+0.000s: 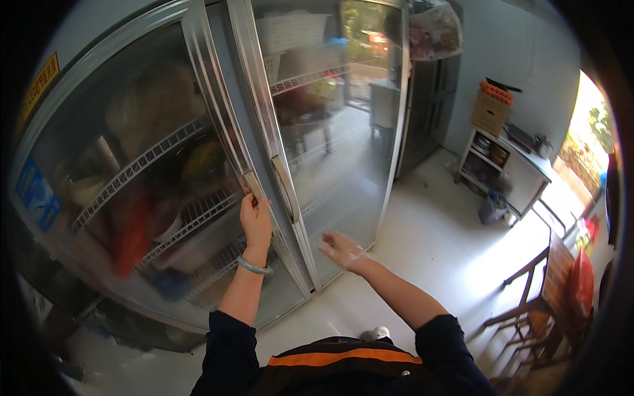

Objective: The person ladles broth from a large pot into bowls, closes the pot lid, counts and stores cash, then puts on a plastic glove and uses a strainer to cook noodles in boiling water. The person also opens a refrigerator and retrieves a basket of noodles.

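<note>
My left hand, with a pale bangle at the wrist, has its fingers curled around the handle of the left glass door of a display refrigerator. Behind that pane are wire shelves with a red bag, bowls and other food items, dimmed by the glass. My right hand hangs in front of the lower part of the right glass door. It is slightly blurred, the fingers look loosely apart, and I see nothing in them. A second handle is on the right door, with white plastic baskets behind its glass.
A metal cabinet stands against the far wall, bearing a cardboard box and egg trays. A bucket sits before it. To the right are a wooden table and a red bag. Filled plastic bags are at upper right.
</note>
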